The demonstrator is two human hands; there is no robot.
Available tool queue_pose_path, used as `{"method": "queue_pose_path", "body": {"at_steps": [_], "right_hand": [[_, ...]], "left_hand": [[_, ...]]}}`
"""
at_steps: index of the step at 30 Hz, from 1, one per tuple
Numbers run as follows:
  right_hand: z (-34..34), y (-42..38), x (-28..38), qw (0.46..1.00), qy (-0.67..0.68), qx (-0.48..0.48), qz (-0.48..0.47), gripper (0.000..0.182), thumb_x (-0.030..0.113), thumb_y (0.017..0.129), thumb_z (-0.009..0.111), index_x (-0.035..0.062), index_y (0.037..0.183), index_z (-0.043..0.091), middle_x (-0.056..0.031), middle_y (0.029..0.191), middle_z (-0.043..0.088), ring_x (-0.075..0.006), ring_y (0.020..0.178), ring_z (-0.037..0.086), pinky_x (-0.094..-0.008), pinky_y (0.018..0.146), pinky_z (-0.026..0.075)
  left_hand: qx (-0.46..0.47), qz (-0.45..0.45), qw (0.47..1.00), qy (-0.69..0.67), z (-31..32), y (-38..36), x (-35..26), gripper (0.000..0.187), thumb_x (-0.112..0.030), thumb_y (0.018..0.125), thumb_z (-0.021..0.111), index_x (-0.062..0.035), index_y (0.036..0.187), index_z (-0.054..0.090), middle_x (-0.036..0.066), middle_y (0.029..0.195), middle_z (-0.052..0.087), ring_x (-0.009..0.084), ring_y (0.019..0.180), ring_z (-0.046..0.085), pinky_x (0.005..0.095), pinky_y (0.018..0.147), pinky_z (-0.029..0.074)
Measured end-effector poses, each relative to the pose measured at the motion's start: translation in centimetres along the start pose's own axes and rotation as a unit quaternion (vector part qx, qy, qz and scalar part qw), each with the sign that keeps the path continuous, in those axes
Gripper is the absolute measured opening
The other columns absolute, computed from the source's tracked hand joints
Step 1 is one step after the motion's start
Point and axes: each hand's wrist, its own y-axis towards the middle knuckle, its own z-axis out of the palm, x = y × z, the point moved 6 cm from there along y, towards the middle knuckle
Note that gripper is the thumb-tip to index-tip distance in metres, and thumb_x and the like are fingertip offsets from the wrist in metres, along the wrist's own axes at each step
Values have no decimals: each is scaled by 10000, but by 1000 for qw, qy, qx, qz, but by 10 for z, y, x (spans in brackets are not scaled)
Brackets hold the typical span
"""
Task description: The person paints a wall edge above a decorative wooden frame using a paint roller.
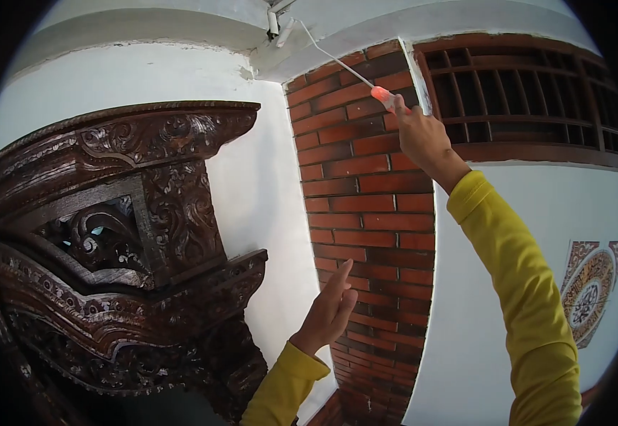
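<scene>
Loosely curled and with nothing seen in it, the left hand (330,312) is raised low in the view, its index finger pointing up. Farther up, the right hand (426,142), at the end of a yellow sleeve (529,298), is closed around the translucent orange-red plastic handle (382,93) of a tool, index finger laid along it; the grip looks firm, with no gap between fingers and handle. Off to the left stands a dark brown carved wooden cabinet (181,206), apart from both hands. Beyond the hands rises a red-brown brick wall strip (365,184), between a smooth white wall (259,192) and the dark wooden lattice (536,153), with a round patterned ornament (589,302) lower on the right. From the handle, a thin white bent rod (344,65) reaches up and away to what looks like a small white roller (285,33), held by the pale ceiling beam (365,28) near the room's upper corner; whether it touches cannot be told. As for progress, the white wall looks largely coated, judging by its even surface, while a rough, chipped patch (246,73) and an uneven edge near the corner seem unfinished; how much remains overhead is unclear.
</scene>
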Motion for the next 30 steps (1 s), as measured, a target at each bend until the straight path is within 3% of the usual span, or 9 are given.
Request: {"method": "queue_pose_path", "body": {"at_steps": [5, 8, 14, 18, 21, 24, 26, 28, 30], "right_hand": [[-24, -50, -28, 998, -46, 35, -10, 531, 62, 847, 523, -15, 1361, 415, -234, 901, 617, -341, 681, 675, -421, 565, 560], [-23, -68, -44, 997, -45, 65, -8, 532, 64, 857, 511, -4, 1374, 401, -256, 918, 613, -360, 682, 669, -436, 575, 555], [13, -4, 5, 999, 14, 19, 31, 460, 175, 930, 520, 20, 1353, 429, -254, 834, 622, -403, 679, 647, -490, 595, 520], [0, -30, 20, 992, 87, 7, 92, 461, 184, 915, 525, -9, 1328, 456, -246, 820, 628, -421, 683, 639, -496, 625, 520], [10, -70, 25, 979, 146, 21, 140, 507, 180, 887, 536, -36, 1336, 442, -274, 874, 616, -431, 717, 637, -495, 654, 523], [20, -102, 52, 966, 196, 49, 163, 568, 156, 857, 543, -65, 1359, 397, -300, 942, 599, -438, 777, 636, -494, 692, 524], [19, -110, 77, 953, 237, 59, 181, 576, 147, 849, 550, -79, 1356, 394, -312, 975, 590, -447, 808, 629, -496, 710, 520], [40, -116, 93, 925, 312, 57, 211, 581, 193, 826, 604, -112, 1294, 446, -304, 954, 601, -449, 857, 621, -489, 753, 510], [42, -114, 110, 891, 399, 61, 209, 530, 206, 801, 642, -107, 1210, 515, -298, 954, 616, -430, 841, 630, -443, 729, 514]], "left_hand": [[-15, 41, 998, 49, -16, -63, 21, 522, -217, 997, 449, -15, 1454, 297, 233, 1425, 411, 360, 1186, 537, 405, 985, 442], [0, -43, 997, 60, -15, -105, 51, 521, -196, 991, 445, -26, 1459, 294, 227, 1434, 402, 353, 1183, 540, 415, 976, 452], [-16, -19, 1000, -11, 19, -77, 56, 531, -286, 1012, 422, -24, 1457, 299, 231, 1402, 432, 318, 1113, 575, 379, 905, 477], [-47, -29, 996, -73, 12, -82, 73, 552, -364, 1027, 356, -30, 1463, 305, 218, 1382, 460, 288, 1084, 586, 362, 879, 481], [-32, -56, 990, -129, 9, -60, 92, 579, -411, 1025, 331, -44, 1472, 305, 213, 1389, 459, 263, 1093, 584, 345, 873, 480], [-46, -62, 976, -203, 4, 13, 54, 690, -541, 994, 329, -33, 1460, 328, 167, 1474, 381, 252, 1146, 564, 354, 881, 483], [-69, -92, 953, -279, 6, 66, 41, 706, -576, 984, 323, -46, 1449, 355, 153, 1364, 503, 219, 1080, 586, 330, 855, 480], [-55, -77, 926, -366, 3, 122, 33, 617, -540, 974, 414, -39, 1325, 497, 89, 1140, 613, 150, 931, 591, 294, 786, 461], [-96, -62, 971, -210, -18, 157, 9, 503, -459, 955, 496, -18, 1186, 567, 103, 1037, 627, 159, 890, 593, 312, 752, 458]]}}
